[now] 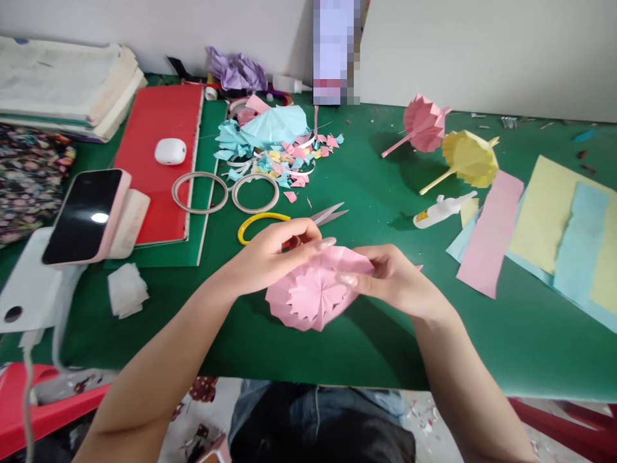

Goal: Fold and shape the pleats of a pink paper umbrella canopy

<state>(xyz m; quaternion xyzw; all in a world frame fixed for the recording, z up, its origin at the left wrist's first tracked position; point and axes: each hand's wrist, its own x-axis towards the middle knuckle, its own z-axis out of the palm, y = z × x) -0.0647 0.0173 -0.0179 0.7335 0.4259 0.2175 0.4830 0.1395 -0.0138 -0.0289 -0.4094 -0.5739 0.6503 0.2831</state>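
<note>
Both hands hold a pleated pink paper rosette (313, 299) above the green table, its folds fanning out from the centre and a smaller jagged-edged layer showing on top. My left hand (284, 254) pinches its upper left edge between thumb and fingers. On the upper right edge, my right hand (393, 280) grips with the thumb on top and the fingers behind, partly hidden. Just beyond my left hand lie yellow-handled scissors (330, 214), blades pointing right, their handles partly covered by that hand.
Paper scraps (294, 157) and a light blue pleated paper (276, 125) lie behind two tape rings (255, 193). Pink (424, 122) and yellow (470, 157) paper umbrellas, a glue bottle (441, 209) and paper sheets (540, 218) sit right. A phone (84, 215) and red folder (157, 186) are left.
</note>
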